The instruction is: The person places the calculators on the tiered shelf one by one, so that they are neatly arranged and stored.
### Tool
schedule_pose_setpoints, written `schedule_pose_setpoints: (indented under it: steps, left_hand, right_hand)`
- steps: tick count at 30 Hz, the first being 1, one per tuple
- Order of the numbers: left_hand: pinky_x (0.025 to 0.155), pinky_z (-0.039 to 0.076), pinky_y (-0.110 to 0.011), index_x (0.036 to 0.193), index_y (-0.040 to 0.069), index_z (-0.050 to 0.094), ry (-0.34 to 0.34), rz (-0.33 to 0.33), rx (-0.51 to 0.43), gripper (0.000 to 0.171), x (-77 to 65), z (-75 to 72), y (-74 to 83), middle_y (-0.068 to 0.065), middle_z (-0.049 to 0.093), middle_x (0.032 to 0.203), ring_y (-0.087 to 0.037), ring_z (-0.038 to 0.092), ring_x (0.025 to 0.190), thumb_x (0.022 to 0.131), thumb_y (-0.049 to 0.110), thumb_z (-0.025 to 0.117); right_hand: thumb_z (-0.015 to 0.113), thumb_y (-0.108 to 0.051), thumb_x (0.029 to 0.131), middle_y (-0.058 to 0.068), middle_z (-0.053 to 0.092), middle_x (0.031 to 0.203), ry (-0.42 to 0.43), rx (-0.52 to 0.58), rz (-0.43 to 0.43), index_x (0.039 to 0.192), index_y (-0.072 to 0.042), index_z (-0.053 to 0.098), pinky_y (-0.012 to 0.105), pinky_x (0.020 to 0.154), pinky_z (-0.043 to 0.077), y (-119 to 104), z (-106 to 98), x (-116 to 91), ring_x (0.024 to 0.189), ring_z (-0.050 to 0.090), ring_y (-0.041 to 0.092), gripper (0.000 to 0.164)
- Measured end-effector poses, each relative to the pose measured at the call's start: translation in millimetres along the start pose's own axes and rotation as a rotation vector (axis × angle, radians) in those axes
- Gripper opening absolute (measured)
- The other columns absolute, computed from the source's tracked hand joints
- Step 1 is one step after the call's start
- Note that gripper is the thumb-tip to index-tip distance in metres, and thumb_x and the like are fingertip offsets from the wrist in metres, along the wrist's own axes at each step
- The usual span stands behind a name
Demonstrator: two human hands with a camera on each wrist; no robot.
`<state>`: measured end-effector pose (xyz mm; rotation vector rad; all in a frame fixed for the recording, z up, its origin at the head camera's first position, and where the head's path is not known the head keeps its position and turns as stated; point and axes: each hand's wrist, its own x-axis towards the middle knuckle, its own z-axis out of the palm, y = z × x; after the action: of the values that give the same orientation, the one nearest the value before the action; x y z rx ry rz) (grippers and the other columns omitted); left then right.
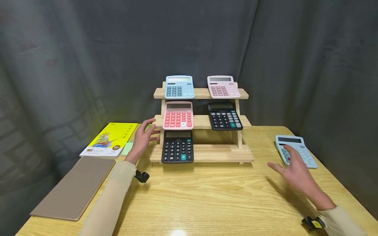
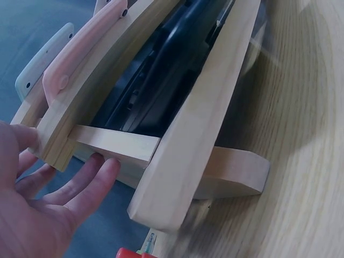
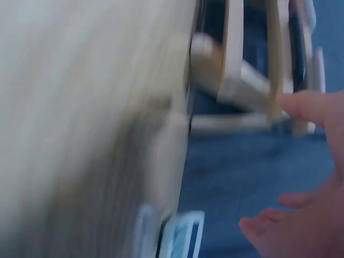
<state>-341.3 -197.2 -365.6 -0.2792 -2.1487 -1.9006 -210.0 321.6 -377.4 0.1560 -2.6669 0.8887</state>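
A three-tier wooden rack [image 1: 218,157] holds several calculators: blue [image 1: 179,88] and pale pink [image 1: 223,88] on top, pink [image 1: 178,116] and black [image 1: 225,117] in the middle, and another black one [image 1: 177,147] at the bottom left. My left hand [image 1: 143,139] is at the rack's left end, fingers loosely spread around the middle shelf's end [image 2: 56,148]. The left wrist view shows fingertips against or very near the wood; firm contact is unclear. Over at the right, my right hand [image 1: 298,172] hovers with fingers apart, partly hiding a light blue calculator [image 1: 307,157] on the table.
A yellow book [image 1: 115,136] and a brown notebook [image 1: 75,186] lie along the table's left side, with a small green pad [image 1: 127,148] beside the book. Dark curtains [image 1: 141,39] hang behind the table [image 1: 206,196]. The right wrist view is blurred.
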Motion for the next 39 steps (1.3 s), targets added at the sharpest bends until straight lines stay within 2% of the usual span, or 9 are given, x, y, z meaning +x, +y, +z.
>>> schedule_pose_setpoints:
  steps: [4, 7, 14, 22, 31, 33, 39]
  left_hand:
    - [0.091, 0.056, -0.059, 0.148, 0.009, 0.045, 0.002, -0.006, 0.009, 0.045, 1.0, 1.0, -1.2, -0.012, 0.039, 0.154, -0.050, 0.057, 0.120, 0.108, 0.028, 0.051]
    - [0.090, 0.057, -0.058, 0.148, 0.010, 0.046, 0.007, -0.014, 0.019, 0.044, 1.4, 1.3, -1.4, -0.011, 0.039, 0.154, -0.048, 0.058, 0.120, 0.108, 0.028, 0.051]
    - [0.091, 0.056, -0.058, 0.149, 0.009, 0.045, 0.012, -0.009, 0.020, 0.045, 1.2, 0.1, 0.4, -0.012, 0.040, 0.154, -0.047, 0.060, 0.119, 0.108, 0.029, 0.051]
    - [0.093, 0.054, -0.061, 0.149, 0.010, 0.044, 0.006, -0.014, 0.023, 0.046, -0.1, 1.3, 0.4, -0.012, 0.038, 0.155, -0.049, 0.057, 0.121, 0.108, 0.030, 0.051]
    - [0.093, 0.054, -0.061, 0.150, 0.010, 0.044, 0.006, -0.014, 0.031, 0.048, 0.0, 1.3, -0.4, -0.012, 0.038, 0.155, -0.050, 0.056, 0.122, 0.108, 0.032, 0.051]
    - [0.092, 0.054, -0.061, 0.149, 0.010, 0.044, 0.006, -0.011, 0.027, 0.047, 0.5, 1.0, -0.1, -0.012, 0.039, 0.154, -0.050, 0.056, 0.121, 0.108, 0.031, 0.052]
    - [0.092, 0.055, -0.061, 0.149, 0.010, 0.045, 0.007, -0.013, 0.027, 0.045, -0.1, 1.7, 0.3, -0.012, 0.039, 0.154, -0.050, 0.056, 0.121, 0.108, 0.029, 0.051]
  right_hand:
    - [0.071, -0.037, 0.095, 0.048, 0.017, 0.147, 0.014, -0.033, 0.064, 0.153, 0.016, 0.008, 0.080, 0.095, 0.030, 28, -9, 9, 0.131, 0.025, 0.067, 0.101]
    - [0.071, -0.038, 0.095, 0.049, 0.015, 0.145, 0.024, -0.055, 0.106, 0.151, 0.018, 0.005, 0.080, 0.096, 0.029, 45, -15, 14, 0.127, 0.027, 0.065, 0.103]
    - [0.079, -0.040, 0.086, 0.050, 0.016, 0.140, 0.018, -0.098, 0.093, 0.148, 0.022, 0.002, 0.078, 0.093, 0.027, 75, -23, 29, 0.121, 0.025, 0.064, 0.116]
    - [0.079, -0.048, 0.083, 0.054, 0.011, 0.137, -0.053, -0.143, 0.225, 0.144, 0.027, -0.005, 0.079, 0.096, 0.028, 103, -28, 42, 0.121, 0.023, 0.066, 0.128]
    - [0.073, -0.050, 0.088, 0.051, 0.013, 0.134, -0.192, -0.056, 0.280, 0.144, 0.025, -0.005, 0.078, 0.097, 0.029, 116, -31, 49, 0.117, 0.026, 0.062, 0.122]
    - [0.075, -0.047, 0.088, 0.050, 0.015, 0.135, -0.200, -0.052, 0.268, 0.145, 0.025, -0.002, 0.078, 0.097, 0.030, 116, -29, 49, 0.116, 0.028, 0.061, 0.120]
    - [0.079, -0.047, 0.082, 0.052, 0.010, 0.136, -0.216, -0.090, 0.283, 0.145, 0.024, -0.006, 0.079, 0.100, 0.026, 117, -25, 50, 0.119, 0.023, 0.063, 0.127]
